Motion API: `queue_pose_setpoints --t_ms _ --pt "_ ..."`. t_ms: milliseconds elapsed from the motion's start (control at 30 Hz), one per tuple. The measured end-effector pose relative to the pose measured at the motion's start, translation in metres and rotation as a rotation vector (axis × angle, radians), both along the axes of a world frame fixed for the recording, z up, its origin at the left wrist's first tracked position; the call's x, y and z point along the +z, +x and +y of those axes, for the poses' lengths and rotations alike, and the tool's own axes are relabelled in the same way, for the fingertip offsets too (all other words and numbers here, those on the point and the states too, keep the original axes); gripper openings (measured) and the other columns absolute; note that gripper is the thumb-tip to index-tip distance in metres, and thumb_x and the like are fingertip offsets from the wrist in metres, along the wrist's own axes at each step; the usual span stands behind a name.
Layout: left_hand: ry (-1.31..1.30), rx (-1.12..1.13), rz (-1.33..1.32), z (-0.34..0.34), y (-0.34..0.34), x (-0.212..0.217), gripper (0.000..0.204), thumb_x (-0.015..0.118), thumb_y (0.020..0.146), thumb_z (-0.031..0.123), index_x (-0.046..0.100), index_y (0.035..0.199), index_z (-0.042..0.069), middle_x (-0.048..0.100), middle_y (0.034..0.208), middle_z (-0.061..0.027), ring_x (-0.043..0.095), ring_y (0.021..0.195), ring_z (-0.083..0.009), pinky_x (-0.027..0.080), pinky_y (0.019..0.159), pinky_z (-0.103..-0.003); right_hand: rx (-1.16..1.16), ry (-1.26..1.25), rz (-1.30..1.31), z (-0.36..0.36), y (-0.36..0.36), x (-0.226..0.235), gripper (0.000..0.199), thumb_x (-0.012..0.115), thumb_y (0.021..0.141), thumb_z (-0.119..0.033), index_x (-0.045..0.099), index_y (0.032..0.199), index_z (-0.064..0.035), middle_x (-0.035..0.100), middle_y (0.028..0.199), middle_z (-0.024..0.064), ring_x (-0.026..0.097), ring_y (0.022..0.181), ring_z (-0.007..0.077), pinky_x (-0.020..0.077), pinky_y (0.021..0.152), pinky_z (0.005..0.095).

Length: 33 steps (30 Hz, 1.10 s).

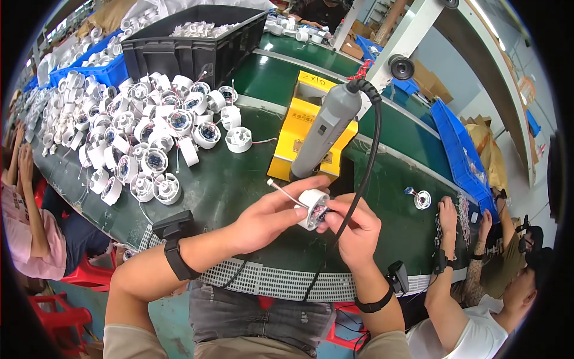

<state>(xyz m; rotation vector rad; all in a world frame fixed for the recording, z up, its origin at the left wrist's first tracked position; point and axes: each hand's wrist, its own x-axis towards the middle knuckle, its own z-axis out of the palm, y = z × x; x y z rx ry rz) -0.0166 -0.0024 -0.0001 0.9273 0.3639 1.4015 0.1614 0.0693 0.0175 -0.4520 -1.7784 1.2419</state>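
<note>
My left hand [272, 216] grips a small white round plastic housing [312, 206] with a circuit board and thin wires inside; a red and white wire sticks out to its upper left. My right hand [354, 230] touches the same housing from the right, fingertips pinching at its open face. A grey electric screwdriver [326, 131] with a black cable hangs just above the hands, tip pointing down toward them. Both wrists wear black bands.
A heap of similar white housings [149, 137] lies on the green belt [239, 179] at left, with a black crate [185, 51] and blue bins behind. A yellow fixture [293, 134] stands behind the screwdriver. Another person's hands [448, 209] work at right; a person sits at left.
</note>
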Motion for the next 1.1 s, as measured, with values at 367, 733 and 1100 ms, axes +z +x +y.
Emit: queue_pose_setpoints --t_ms 367,733,1100 --pt "0.056 0.005 -0.031 -0.001 0.008 -0.006 0.054 0.038 0.102 0.008 0.019 0.152 0.002 0.035 0.146 -0.0084 0.032 0.136 -0.0171 0.025 0.112 -0.032 -0.165 0.345 -0.092 -0.006 -0.005 -0.002 0.020 0.078 0.071 0.005 0.067 0.087 0.0028 0.063 0.082 0.0077 0.061 0.072 0.0148 0.0471 0.061 0.0244" --pt "0.054 0.176 0.489 -0.003 0.008 0.001 0.065 0.053 0.098 0.018 0.020 0.152 0.007 0.045 0.140 -0.0102 0.045 0.127 -0.0163 0.035 0.107 -0.032 0.002 -0.169 0.058 -0.006 -0.013 -0.011 0.030 0.070 0.081 0.004 0.058 0.108 0.0027 0.063 0.101 0.0097 0.064 0.092 0.0173 0.0519 0.078 0.0262" --pt "-0.358 0.248 0.514 0.015 -0.006 -0.020 0.042 0.057 0.092 0.009 0.051 0.132 -0.002 0.066 0.108 -0.0137 0.069 0.083 -0.0174 0.060 0.072 -0.029 -0.184 0.219 -0.186 0.031 -0.067 0.014 0.063 0.072 0.081 -0.003 0.039 0.135 0.0009 0.060 0.113 0.0131 0.060 0.107 0.0216 0.0488 0.091 0.0336"
